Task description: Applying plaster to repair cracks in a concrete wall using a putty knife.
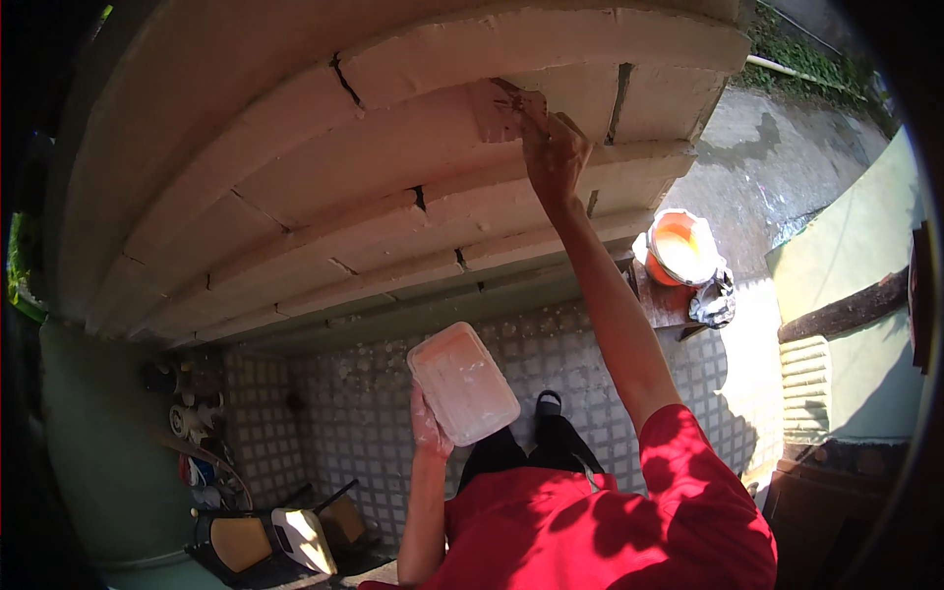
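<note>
My right hand (557,152) is raised to the pale block wall (324,147), its fingers closed round a putty knife (497,110). The wide, flat blade lies against a recessed strip of the wall, beneath a raised band. The knife's handle is mostly hidden in my grip. Lower down, my left hand (429,423) holds a shallow white plastic tray (462,382) by its left side, the tray tilted in front of my body. Pale smears coat the tray and the fingers holding it. Dark gaps (346,81) break the wall's bands in several places.
An orange bucket (680,251) stands on a brown stool (661,303) to the right, with a crumpled plastic bag (714,298) beside it. Paint cans (192,421) line the left wall. Chairs (241,543) sit at the lower left. Patterned tiles (344,413) cover the floor.
</note>
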Tool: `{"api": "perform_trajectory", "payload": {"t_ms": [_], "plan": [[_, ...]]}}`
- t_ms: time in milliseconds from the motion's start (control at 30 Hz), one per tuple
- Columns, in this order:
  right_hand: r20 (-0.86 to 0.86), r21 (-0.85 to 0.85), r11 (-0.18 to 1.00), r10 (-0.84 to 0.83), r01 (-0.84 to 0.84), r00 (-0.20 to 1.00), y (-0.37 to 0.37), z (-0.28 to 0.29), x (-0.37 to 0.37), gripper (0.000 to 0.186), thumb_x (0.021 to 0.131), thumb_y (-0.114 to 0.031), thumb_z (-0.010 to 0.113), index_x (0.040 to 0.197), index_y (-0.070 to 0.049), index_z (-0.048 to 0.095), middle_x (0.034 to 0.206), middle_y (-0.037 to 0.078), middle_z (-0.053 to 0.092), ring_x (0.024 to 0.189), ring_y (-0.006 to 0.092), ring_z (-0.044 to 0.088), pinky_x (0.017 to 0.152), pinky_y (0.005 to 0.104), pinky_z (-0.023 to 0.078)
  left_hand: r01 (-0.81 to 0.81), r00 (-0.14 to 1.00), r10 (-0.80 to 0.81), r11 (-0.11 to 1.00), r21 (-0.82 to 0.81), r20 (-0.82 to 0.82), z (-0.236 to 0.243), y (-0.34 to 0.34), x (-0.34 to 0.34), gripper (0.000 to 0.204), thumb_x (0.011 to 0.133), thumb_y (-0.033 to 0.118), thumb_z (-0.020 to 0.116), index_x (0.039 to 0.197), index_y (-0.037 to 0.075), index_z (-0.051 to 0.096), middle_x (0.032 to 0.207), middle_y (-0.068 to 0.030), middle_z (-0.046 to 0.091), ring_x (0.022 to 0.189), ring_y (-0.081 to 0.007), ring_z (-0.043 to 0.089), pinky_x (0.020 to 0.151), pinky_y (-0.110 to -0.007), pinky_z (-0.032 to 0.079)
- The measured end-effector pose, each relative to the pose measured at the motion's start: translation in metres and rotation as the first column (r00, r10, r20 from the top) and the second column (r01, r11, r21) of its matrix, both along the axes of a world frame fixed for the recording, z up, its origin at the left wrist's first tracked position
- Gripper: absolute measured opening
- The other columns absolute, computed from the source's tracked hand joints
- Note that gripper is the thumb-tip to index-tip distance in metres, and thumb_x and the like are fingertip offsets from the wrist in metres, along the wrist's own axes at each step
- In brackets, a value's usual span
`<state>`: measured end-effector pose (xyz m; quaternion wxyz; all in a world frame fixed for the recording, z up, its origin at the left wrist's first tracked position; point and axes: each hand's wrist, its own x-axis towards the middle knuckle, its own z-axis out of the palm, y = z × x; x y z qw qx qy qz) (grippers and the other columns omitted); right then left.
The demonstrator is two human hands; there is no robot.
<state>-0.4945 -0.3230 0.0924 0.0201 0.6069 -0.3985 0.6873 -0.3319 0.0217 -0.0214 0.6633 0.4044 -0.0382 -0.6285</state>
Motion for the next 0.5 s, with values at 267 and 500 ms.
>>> {"api": "perform_trajectory", "payload": {"t_ms": [267,500], "plan": [[0.132,0.138,0.962,-0.252,0.234,0.959,0.006,-0.007,-0.086,0.015,0.083,-0.016,0.073,0.084,-0.001,0.072,0.069,0.012,0.065,0.06,0.0193,0.062,0.055,0.0346,0.047,-0.015,1.0,0.015,1.0,-0.022,0.004,0.002,-0.004,0.003,0.057,0.101,0.05,0.039,0.143,0.012,0.042,0.14,-0.0054,0.053,0.125,-0.0257,0.054,0.105,-0.042,0.046],[0.31,0.202,0.937,0.214,-0.284,0.926,-0.002,-0.031,-0.045,0.016,0.082,-0.011,0.071,0.076,0.003,0.066,0.061,0.012,0.058,0.052,0.021,0.058,0.052,0.0355,0.046,-0.019,0.999,0.019,1.0,-0.004,0.051,0.006,-0.007,0.001,0.057,0.101,0.05,0.04,0.144,0.011,0.041,0.141,-0.0054,0.052,0.125,-0.0261,0.053,0.106,-0.042,0.045]]}}
